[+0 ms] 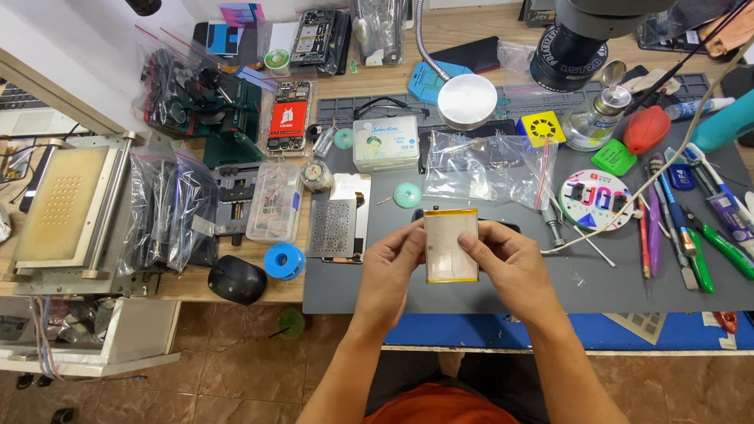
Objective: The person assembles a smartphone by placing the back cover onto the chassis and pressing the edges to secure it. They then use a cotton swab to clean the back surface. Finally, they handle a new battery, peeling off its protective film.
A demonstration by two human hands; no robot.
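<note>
The person holds a flat phone battery (451, 245), pale with a yellow top edge, up over the dark grey work mat (487, 294), between both hands. The left hand (393, 263) pinches its left edge, fingers curled shut behind it with the thumb on the front; the right hand (503, 263) grips the right edge the same way, thumb pressed on the face. Held by the edges like this, the broad side faces up toward them, seemingly so it can be looked over. Just behind the battery a dark phone (506, 227) lies on the mat, mostly hidden. Farther off sits a clear plastic bag (487, 166), and to the left a perforated metal stencil plate (333, 228) and a blue solder spool (283, 261). Off right, screwdrivers and tweezers (691, 228) lie within easy reach. A lamp on a gooseneck (466, 100) hangs over the far side of the mat.
</note>
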